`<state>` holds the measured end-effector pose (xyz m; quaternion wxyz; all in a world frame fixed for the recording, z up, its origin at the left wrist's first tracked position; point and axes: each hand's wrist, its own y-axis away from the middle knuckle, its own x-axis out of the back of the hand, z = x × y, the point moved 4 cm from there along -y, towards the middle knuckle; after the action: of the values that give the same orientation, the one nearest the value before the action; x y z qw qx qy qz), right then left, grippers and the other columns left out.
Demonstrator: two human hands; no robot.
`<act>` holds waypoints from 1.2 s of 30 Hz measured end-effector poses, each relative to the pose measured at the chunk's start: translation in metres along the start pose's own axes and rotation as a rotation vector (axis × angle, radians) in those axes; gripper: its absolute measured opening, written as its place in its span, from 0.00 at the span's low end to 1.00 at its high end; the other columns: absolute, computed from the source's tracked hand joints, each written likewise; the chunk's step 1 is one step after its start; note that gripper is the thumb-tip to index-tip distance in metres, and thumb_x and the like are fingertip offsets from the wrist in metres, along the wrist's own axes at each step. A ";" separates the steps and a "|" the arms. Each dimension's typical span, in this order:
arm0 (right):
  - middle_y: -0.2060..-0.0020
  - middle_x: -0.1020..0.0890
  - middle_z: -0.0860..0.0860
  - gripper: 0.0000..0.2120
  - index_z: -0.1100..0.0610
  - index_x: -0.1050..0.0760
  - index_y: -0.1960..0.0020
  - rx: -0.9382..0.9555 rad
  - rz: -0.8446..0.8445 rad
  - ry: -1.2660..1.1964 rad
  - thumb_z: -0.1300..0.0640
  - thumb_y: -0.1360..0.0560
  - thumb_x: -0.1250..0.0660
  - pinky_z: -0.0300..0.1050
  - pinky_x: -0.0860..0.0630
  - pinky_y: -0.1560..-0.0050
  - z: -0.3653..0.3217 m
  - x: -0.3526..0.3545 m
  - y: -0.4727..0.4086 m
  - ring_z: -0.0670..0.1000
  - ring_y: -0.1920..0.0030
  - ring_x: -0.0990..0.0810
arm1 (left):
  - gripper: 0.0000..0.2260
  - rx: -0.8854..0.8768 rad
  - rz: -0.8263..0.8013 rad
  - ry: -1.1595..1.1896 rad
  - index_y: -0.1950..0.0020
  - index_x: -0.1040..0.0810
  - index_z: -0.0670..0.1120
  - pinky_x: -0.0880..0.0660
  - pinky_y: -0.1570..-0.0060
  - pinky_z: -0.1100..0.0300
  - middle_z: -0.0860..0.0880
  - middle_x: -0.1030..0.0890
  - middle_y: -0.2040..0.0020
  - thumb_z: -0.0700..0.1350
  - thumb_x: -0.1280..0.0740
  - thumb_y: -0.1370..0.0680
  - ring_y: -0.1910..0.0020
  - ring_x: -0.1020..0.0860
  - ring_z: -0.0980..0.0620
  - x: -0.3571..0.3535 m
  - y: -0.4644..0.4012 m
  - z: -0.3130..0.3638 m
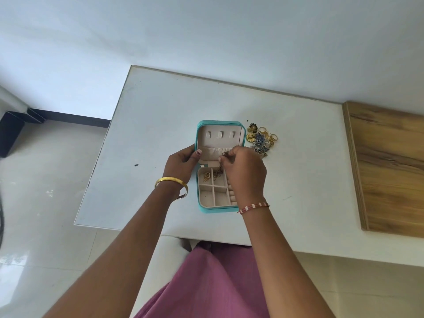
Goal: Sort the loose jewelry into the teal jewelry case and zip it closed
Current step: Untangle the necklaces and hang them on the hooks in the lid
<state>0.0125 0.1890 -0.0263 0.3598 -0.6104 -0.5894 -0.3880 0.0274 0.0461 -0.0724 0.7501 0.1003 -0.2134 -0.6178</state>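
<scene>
Teal jewelry case (203, 206): open on worktop (149, 125), lid gripped by left hand (181, 165). Right hand (243, 171): fingers pinching small gold piece (223, 154) above far compartments. Loose jewelry (261, 138): piled right of lid. Risk: chain snagging divider, tangling with stored pieces.

A teal jewelry case (219, 166) lies open on the table, gold pieces (207, 176) in a far-left compartment, loose jewelry (261, 138) heaped just right of it.

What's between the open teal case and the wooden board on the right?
In the head view, the pile of loose jewelry lies beside the teal case; past it, bare white table reaches the wooden board.
</scene>
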 end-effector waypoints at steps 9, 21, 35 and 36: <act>0.67 0.19 0.52 0.08 0.63 0.19 0.55 -0.229 0.012 -0.574 0.59 0.27 0.32 0.26 0.33 0.71 0.018 0.014 0.005 0.41 0.70 0.27 | 0.15 -0.004 0.009 0.010 0.36 0.26 0.44 0.32 0.46 0.62 0.47 0.21 0.42 0.46 0.39 0.22 0.47 0.26 0.52 0.000 -0.001 -0.001; 0.78 0.29 0.47 0.16 0.55 0.28 0.68 -0.309 -0.070 -1.367 0.64 0.23 0.41 0.33 0.41 0.77 0.041 0.038 0.015 0.44 0.78 0.36 | 0.15 -0.020 0.026 -0.004 0.36 0.26 0.44 0.32 0.46 0.62 0.46 0.21 0.42 0.46 0.39 0.21 0.47 0.26 0.52 -0.001 0.000 0.001; 0.71 0.24 0.56 0.10 0.63 0.24 0.66 -0.505 -0.024 -0.671 0.64 0.26 0.38 0.47 0.27 0.67 0.095 0.011 0.025 0.54 0.69 0.28 | 0.14 -0.067 0.005 -0.017 0.37 0.25 0.43 0.31 0.46 0.61 0.50 0.22 0.48 0.45 0.39 0.21 0.48 0.25 0.52 0.000 0.000 0.000; 0.70 0.22 0.58 0.09 0.66 0.23 0.64 -0.481 -0.023 -0.595 0.63 0.26 0.36 0.50 0.25 0.63 0.096 0.010 0.025 0.56 0.67 0.26 | 0.14 -0.067 0.007 -0.015 0.37 0.25 0.43 0.31 0.46 0.62 0.51 0.22 0.48 0.45 0.39 0.21 0.48 0.25 0.52 0.000 0.000 0.000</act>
<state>0.0419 0.2782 -0.0587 0.0152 -0.7566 -0.5671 -0.3252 0.0271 0.0461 -0.0729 0.7537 0.0698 -0.1986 -0.6227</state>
